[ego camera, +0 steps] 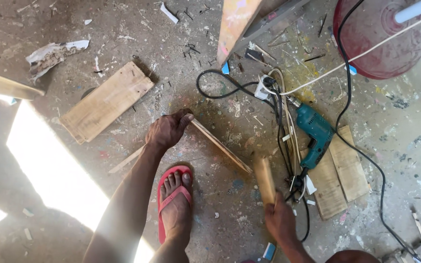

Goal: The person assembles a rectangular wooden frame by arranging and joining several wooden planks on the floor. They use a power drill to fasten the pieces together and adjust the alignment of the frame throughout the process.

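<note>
My left hand presses down on the near end of a thin wooden strip that runs diagonally across the concrete floor. My right hand grips a blurred wooden handle that points up toward the strip's far end; its head cannot be made out. My foot in a red flip-flop stands just below the left hand. Another thin strip pokes out to the left from under my left wrist.
A teal power drill lies on two small boards to the right, among black cables and a white plug block. A flat plank lies upper left. A red round base stands top right. Nails and scraps litter the floor.
</note>
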